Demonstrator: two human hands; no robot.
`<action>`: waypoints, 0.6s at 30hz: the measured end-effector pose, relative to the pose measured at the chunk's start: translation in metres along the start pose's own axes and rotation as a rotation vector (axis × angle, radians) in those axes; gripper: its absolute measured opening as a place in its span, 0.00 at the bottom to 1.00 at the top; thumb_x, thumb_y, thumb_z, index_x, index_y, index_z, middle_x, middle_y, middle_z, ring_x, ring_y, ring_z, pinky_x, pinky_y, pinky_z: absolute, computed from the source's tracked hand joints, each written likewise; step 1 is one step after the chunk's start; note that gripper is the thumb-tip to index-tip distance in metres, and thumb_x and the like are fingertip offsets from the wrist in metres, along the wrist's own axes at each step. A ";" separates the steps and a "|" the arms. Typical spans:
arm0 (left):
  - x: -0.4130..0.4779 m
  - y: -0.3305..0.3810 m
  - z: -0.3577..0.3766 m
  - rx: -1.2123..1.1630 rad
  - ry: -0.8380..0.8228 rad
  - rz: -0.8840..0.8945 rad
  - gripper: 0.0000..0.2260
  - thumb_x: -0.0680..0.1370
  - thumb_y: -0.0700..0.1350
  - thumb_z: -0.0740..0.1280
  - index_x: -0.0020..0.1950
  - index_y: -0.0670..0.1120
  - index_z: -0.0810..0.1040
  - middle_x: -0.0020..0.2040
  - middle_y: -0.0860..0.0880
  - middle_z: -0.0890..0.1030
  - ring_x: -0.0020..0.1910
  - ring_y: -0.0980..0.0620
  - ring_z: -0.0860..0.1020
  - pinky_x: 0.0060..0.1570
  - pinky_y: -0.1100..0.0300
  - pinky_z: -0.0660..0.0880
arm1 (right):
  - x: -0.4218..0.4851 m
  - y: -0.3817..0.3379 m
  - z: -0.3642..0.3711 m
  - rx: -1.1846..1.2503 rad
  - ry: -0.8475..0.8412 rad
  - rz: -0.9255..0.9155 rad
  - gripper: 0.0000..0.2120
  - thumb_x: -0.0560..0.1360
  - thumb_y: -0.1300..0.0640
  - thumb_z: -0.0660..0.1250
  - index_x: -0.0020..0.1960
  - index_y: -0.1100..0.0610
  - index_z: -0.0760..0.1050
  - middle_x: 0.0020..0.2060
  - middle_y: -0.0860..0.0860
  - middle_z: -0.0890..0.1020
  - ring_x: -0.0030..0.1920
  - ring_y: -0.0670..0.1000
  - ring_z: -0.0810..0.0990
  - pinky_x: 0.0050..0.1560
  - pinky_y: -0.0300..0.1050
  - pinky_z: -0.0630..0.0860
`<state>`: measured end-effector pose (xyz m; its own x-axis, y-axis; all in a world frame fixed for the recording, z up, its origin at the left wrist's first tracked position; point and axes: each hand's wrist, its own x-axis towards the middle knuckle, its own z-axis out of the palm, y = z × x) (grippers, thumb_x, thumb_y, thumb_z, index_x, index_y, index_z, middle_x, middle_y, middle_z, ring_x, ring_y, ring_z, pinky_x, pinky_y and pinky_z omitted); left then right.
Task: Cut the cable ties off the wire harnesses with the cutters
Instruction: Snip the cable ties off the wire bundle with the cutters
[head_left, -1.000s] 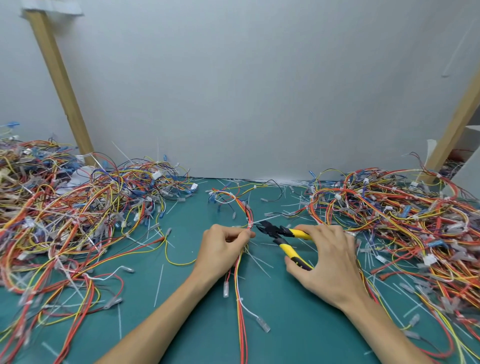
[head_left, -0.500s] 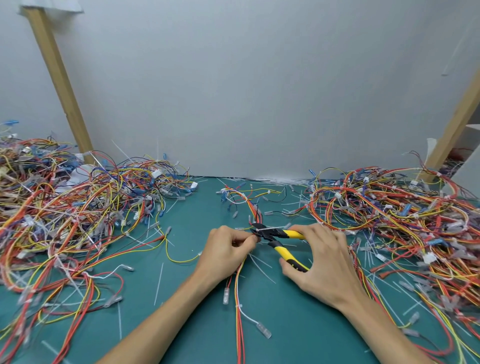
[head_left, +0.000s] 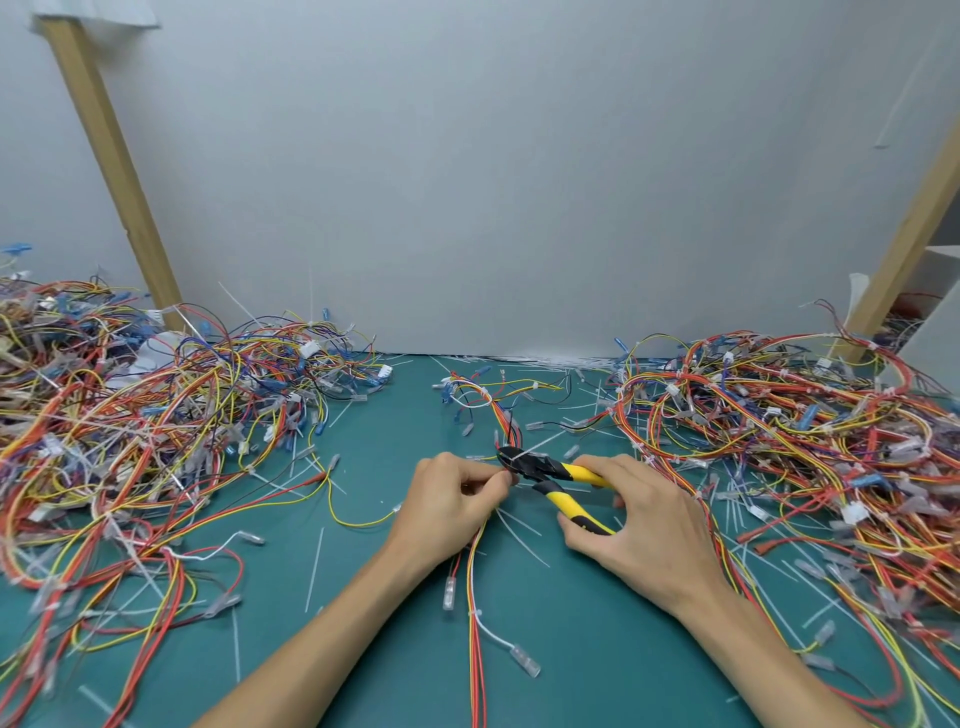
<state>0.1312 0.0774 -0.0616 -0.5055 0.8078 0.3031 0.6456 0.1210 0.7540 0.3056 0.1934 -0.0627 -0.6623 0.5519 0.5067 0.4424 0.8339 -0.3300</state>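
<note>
Qty check, head view:

- Hands: 2. My left hand (head_left: 452, 499) is closed, fingers curled, pinching the wire harness (head_left: 474, 577) at mid-tabletop. My right hand (head_left: 649, 525) grips the cutters (head_left: 550, 475), fingers on the far yellow handle, thumb on the near one.
- Cutters: 1 pr. The black nose points left and sits at the harness, just beside my left fingertips. The handles stand apart. Whether the blades are closed I cannot tell; the nose is too small and blurred.
- Harness in work: 1. It runs from a fan of connectors near the back wall (head_left: 493, 182), through my left hand, to the near edge.
- Cable tie (head_left: 545, 441): 1 at the nose, a white tail slanting up and to the right.
- Harness piles: 2. The left pile (head_left: 156, 441) and right pile (head_left: 805, 441) both lie well apart from the cutters. The right pile's nearest wires pass under my right wrist.
- Wooden posts: 2, the left post (head_left: 114, 166) and right post (head_left: 914, 218), both leaning.
- Loose white tie strips (head_left: 314, 569): too many to count, scattered over the green tabletop (head_left: 363, 649), some right under both hands.
</note>
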 end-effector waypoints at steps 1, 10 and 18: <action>0.000 0.000 0.000 -0.001 -0.002 -0.003 0.21 0.77 0.45 0.66 0.24 0.56 0.72 0.26 0.50 0.58 0.30 0.53 0.56 0.28 0.60 0.54 | 0.000 0.000 0.000 -0.001 -0.001 0.003 0.22 0.63 0.42 0.74 0.56 0.42 0.78 0.43 0.36 0.77 0.39 0.38 0.68 0.41 0.24 0.61; 0.000 -0.001 0.001 0.004 -0.004 0.006 0.21 0.77 0.45 0.66 0.25 0.50 0.65 0.27 0.50 0.58 0.30 0.53 0.56 0.29 0.60 0.54 | 0.000 -0.001 0.001 -0.016 -0.006 -0.012 0.21 0.64 0.44 0.75 0.55 0.44 0.77 0.42 0.38 0.77 0.39 0.39 0.70 0.41 0.30 0.66; 0.000 -0.001 0.000 0.000 -0.010 0.002 0.21 0.77 0.45 0.66 0.24 0.52 0.67 0.26 0.51 0.58 0.30 0.53 0.56 0.29 0.59 0.54 | 0.000 -0.001 0.001 -0.024 0.000 -0.033 0.21 0.64 0.43 0.74 0.55 0.44 0.77 0.43 0.39 0.78 0.39 0.39 0.71 0.40 0.31 0.64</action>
<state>0.1308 0.0776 -0.0624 -0.4984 0.8138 0.2987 0.6468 0.1197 0.7532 0.3047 0.1926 -0.0632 -0.6769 0.5241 0.5169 0.4349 0.8513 -0.2936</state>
